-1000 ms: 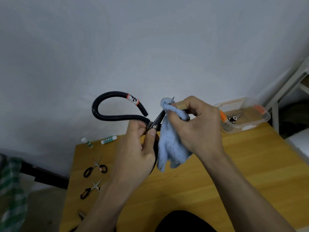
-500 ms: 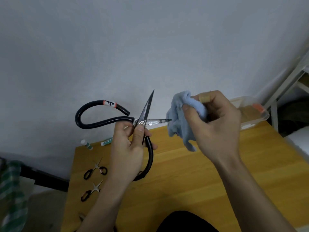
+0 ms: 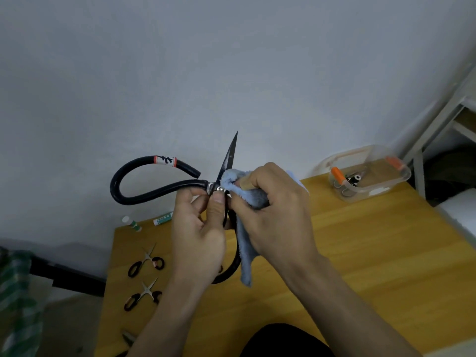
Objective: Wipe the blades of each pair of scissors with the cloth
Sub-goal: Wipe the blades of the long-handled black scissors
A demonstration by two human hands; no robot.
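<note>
While the left grip pinches the large black scissors at the pivot above the desk, the right grip clamps the blue cloth around the lower blade, immediately beside it.

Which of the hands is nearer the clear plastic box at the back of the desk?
Right. The right hand, gripping the blue cloth, is on the side toward the clear plastic box; the left hand, holding the big scissors, sits farther away.
</note>
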